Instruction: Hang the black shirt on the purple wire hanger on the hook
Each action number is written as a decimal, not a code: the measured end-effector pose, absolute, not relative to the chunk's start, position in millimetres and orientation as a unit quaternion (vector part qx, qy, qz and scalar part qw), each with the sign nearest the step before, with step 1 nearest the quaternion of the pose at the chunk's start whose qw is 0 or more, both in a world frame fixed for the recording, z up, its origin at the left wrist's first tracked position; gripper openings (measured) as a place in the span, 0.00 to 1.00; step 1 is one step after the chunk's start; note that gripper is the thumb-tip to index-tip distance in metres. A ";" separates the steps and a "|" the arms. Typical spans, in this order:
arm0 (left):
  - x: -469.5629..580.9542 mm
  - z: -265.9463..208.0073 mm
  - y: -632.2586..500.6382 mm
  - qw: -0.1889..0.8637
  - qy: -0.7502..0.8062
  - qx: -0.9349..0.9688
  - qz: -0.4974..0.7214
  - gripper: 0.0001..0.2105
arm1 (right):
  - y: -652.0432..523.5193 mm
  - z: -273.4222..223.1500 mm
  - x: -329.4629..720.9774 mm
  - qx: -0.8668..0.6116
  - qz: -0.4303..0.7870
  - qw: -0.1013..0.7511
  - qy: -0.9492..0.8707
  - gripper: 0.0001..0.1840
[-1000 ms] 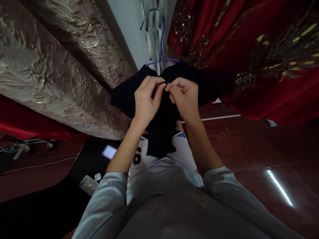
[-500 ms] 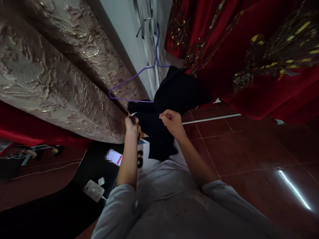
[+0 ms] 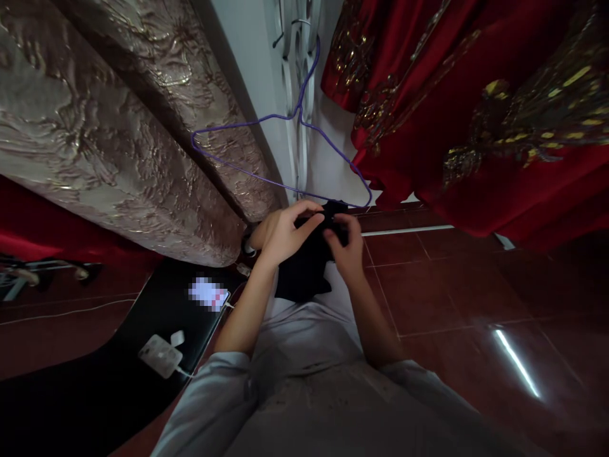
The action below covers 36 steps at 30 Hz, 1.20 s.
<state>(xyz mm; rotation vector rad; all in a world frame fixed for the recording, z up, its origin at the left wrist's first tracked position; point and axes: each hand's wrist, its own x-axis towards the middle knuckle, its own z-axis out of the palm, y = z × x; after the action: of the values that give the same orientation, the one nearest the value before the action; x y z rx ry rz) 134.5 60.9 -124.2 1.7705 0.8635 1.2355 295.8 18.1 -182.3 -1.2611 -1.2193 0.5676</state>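
Note:
A black garment [image 3: 303,274], its kind hidden by its folds, hangs bunched in front of my waist. My left hand [image 3: 288,231] curls over its upper left part, thumb and forefinger bent around the cloth. On the other side, my right hand [image 3: 349,246] has its fingers bent around the upper right edge. Just above both hands, a purple hanger [image 3: 299,113] hangs bare from a white metal scroll frame [image 3: 297,152]. Its lower bar passes close to the top of the black cloth.
A beige embossed curtain [image 3: 143,146] hangs at left, and red sequinned cloth [image 3: 413,139] at right. A black bench-like surface [image 3: 157,295] holds a lit phone [image 3: 209,293] and a white power bank [image 3: 160,357] with a cable. Red tiles [image 3: 442,285] cover the floor.
The black garment has come off the hanger and down into a bunch between my hands. The hanger now shows its whole outline. My hands have drawn closer together.

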 end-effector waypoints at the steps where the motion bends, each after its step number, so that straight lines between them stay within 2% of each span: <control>1: 133.4 -119.2 56.5 0.371 0.343 0.716 0.482 0.08 | 17.7 -175.2 288.6 -0.517 0.270 0.574 -0.575 0.24; 3: 128.6 -109.8 51.0 0.319 0.338 0.740 0.486 0.07 | 20.9 -162.1 276.8 -0.468 0.346 0.520 -0.625 0.25; 5: 120.6 -102.5 49.8 0.289 0.325 0.749 0.500 0.07 | 27.8 -149.7 268.2 -0.443 0.392 0.485 -0.644 0.16; 7: 109.8 -99.1 51.2 0.319 0.314 0.744 0.497 0.11 | 35.0 -136.8 261.9 -0.427 0.408 0.474 -0.653 0.11; 11: 83.6 -106.8 55.0 0.421 0.317 0.738 0.421 0.26 | 41.4 -107.6 259.0 -0.375 0.555 0.422 -0.612 0.14; 13: 68.9 -115.8 58.0 0.416 0.312 0.769 0.372 0.25 | 41.3 -91.2 267.1 -0.383 0.614 0.400 -0.563 0.14; 15: 51.4 -125.6 64.3 0.400 0.307 0.804 0.315 0.19 | 42.4 -74.1 281.4 -0.386 0.623 0.408 -0.544 0.15; 17: 29.6 -134.1 74.9 0.384 0.321 0.827 0.258 0.13 | 47.9 -59.6 296.2 -0.379 0.577 0.437 -0.577 0.18; 19: 4.9 -138.7 87.3 0.353 0.359 0.832 0.235 0.09 | 59.6 -53.8 303.5 -0.384 0.477 0.483 -0.625 0.20; 23: -31.1 -131.0 98.3 0.303 0.412 0.814 0.276 0.07 | 95.3 -82.2 288.7 -0.430 0.287 0.547 -0.659 0.18; 27: -37.5 -119.5 84.2 0.390 0.412 0.742 0.356 0.06 | 117.7 -131.0 276.3 -0.489 0.257 0.469 -0.689 0.17; 30: -44.1 -125.2 76.9 0.435 0.465 0.711 0.299 0.05 | 112.6 -142.9 293.4 -0.537 0.255 0.463 -0.658 0.23; 33: -56.0 -128.5 80.5 0.360 0.499 0.761 0.207 0.13 | 98.9 -131.7 323.7 -0.559 0.225 0.491 -0.630 0.27; 36: -57.4 -108.1 88.8 0.231 0.475 0.817 0.230 0.13 | 90.0 -114.5 345.9 -0.559 0.185 0.496 -0.638 0.28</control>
<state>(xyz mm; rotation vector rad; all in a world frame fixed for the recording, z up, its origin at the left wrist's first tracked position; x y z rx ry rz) -57.4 88.8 -108.1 2.2465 1.3060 0.6332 345.9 90.0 -114.5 -1.3551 -1.5466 0.4490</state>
